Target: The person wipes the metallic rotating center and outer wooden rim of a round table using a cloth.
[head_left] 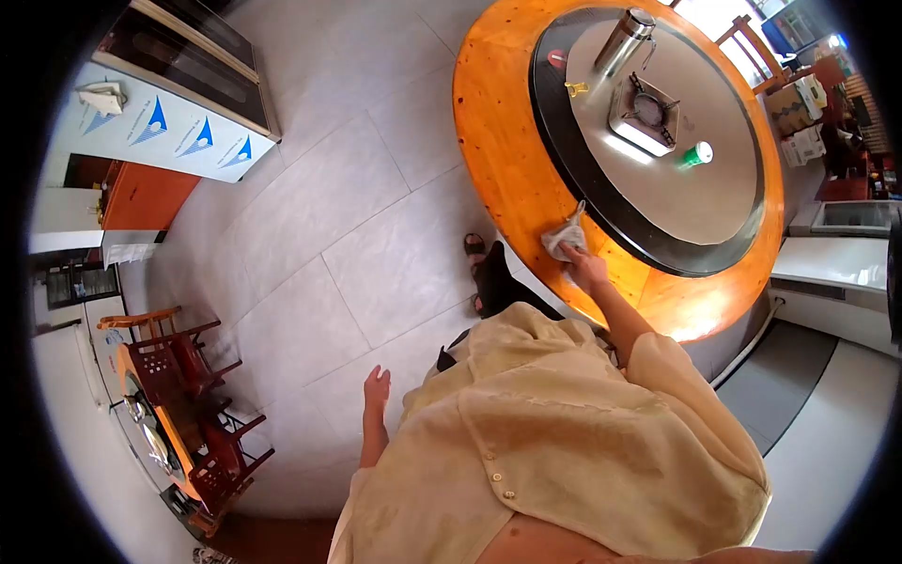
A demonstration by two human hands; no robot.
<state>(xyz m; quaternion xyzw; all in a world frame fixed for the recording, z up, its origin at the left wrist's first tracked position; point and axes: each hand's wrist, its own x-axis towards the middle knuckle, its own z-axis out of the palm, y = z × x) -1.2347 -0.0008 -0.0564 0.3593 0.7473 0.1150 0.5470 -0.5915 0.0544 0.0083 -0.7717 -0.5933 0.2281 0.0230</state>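
My right hand (586,269) is closed on a pale grey cloth (566,235), which it presses against the wooden rim of a round table (503,122). One corner of the cloth reaches toward the dark edge of the table's raised centre (700,193). My left hand (377,386) hangs over the floor at my side, away from the table. It holds nothing, and its fingers look loosely apart.
On the table's centre stand a portable gas burner (645,115), a steel jug (625,42), a green-and-white can (697,155) and a small yellow object (576,88). Dark red chairs (193,362) surround another table at left. A white-fronted cabinet (174,122) stands upper left.
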